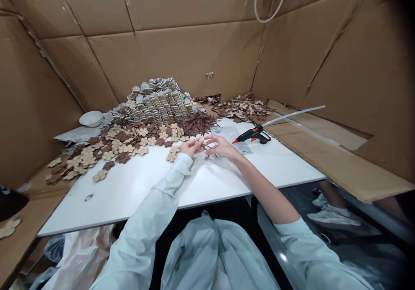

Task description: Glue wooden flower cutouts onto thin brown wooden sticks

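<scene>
My left hand (pixel 192 146) and my right hand (pixel 224 147) meet above the white table board (pixel 214 182), fingers closed in pinches. A thin brown strip (pixel 207 146) shows between them, under the fingers of my right hand. Something small and pale lies at my left fingertips, too small to make out. Just beside my left hand is a beige flower cutout (pixel 172 153). To the right of my right hand, a black and orange glue gun (pixel 254 134) rests on a clear printed sheet (pixel 227 132), with a long glue stick (pixel 293 115) sticking out of its back.
Beige and brown flower cutouts (pixel 123 145) spread across the left. Behind them rise stacked small packets (pixel 158 104), beside a heap of brown strips (pixel 199 122). A white bowl (pixel 91 118) sits far left. Cardboard walls (pixel 194 48) enclose the table. Another person's shoe (pixel 332 214) shows lower right.
</scene>
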